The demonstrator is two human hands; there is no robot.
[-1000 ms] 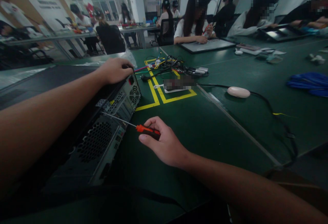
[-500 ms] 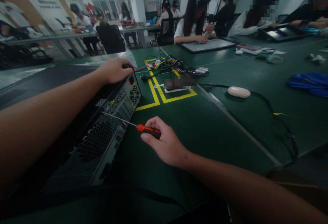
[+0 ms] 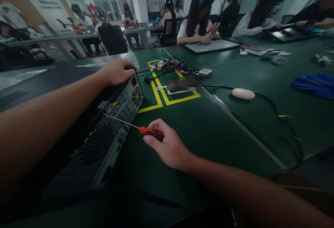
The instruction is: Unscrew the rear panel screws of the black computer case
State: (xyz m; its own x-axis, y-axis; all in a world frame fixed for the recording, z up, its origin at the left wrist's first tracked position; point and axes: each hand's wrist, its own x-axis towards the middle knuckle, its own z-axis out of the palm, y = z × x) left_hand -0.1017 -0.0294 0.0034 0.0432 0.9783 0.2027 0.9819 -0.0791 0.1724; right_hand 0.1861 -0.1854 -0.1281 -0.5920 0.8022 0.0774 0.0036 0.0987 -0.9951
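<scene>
A black desktop computer case lies on its side at the left, its metal back panel with vents and ports turned toward the right. My left hand presses on the far corner of its top, the fingers curled over the edge. In my right hand, closed round the handle, is a screwdriver with a red and black grip. Its thin shaft points left and its tip meets the back panel near the upper edge, above the honeycomb vent. The spot where the tip touches is too small and dark to make out.
A tangle of cables lies beyond the case near yellow tape on the green table. A white oval object sits on a black cord to the right, with a blue bundle farther off. Several people work across the table.
</scene>
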